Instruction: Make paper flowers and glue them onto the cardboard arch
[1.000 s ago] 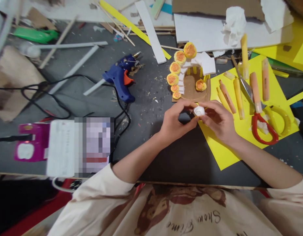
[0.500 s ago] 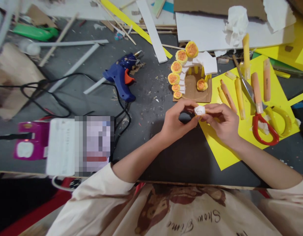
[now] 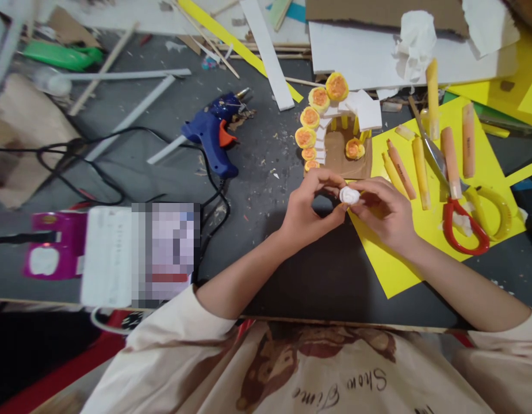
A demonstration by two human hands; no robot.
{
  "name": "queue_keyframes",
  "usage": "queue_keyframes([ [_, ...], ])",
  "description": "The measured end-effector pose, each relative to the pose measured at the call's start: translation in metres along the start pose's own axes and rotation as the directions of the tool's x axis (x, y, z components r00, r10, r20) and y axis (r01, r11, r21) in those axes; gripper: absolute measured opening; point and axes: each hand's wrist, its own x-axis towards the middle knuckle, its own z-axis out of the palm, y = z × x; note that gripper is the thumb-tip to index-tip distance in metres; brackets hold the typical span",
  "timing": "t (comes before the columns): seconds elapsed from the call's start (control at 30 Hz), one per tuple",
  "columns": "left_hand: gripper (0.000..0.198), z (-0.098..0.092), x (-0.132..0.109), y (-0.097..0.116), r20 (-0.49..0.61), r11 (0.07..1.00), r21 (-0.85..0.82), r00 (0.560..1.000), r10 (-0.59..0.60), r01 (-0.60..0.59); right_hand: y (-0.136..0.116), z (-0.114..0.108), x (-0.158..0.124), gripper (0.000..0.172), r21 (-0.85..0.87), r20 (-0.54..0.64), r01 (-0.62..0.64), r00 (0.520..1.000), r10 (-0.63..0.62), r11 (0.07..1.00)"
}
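A small white rosette, apparently of rolled paper, is pinched between the fingertips of both hands. My left hand grips it from the left with thumb and fingers. From the right, my right hand holds it, above the corner of a yellow sheet. Just beyond the hands stands a small cardboard model with a curved row of white steps. Yellow and orange round flowers line its left side, and one more flower sits on its base.
Red-handled scissors and several yellow and orange sticks lie on the yellow sheet. A blue glue gun with a black cable rests to the left. White boxes are near the left front edge; strips and paper scraps lie behind.
The white piece has turned between the fingertips and now shows a rounder, spiral face. My fingers have shifted slightly around it, and my left fingers sit a little higher.
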Motion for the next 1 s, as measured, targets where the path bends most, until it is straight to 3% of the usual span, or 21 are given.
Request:
queue_keyframes([
  [0.37,0.027,0.002,0.0,0.002,-0.008,0.997,0.034,0.998,0.067,-0.067,0.002,0.003,-0.005,0.021,0.157,-0.125,-0.12,0.982,0.141,0.98],
  [0.53,0.023,0.002,0.002,0.005,0.001,0.989,0.105,0.994,0.108,-0.107,0.002,0.003,-0.006,0.015,0.193,-0.154,-0.088,0.981,0.119,0.977],
  [0.77,0.023,0.011,-0.002,0.003,-0.02,0.96,-0.248,0.99,-0.137,0.128,0.003,0.002,-0.005,0.008,0.17,-0.172,-0.014,0.984,0.043,0.985],
  [0.9,0.03,0.012,-0.003,0.006,-0.014,0.908,-0.335,0.962,-0.272,0.252,0.003,0.003,-0.005,0.006,0.169,-0.179,0.021,0.984,0.009,0.985],
  [1.0,0.031,0.012,-0.002,0.008,-0.025,0.893,-0.364,0.956,-0.292,0.263,0.002,0.002,-0.005,0.004,0.171,-0.178,0.005,0.984,0.026,0.985],
])
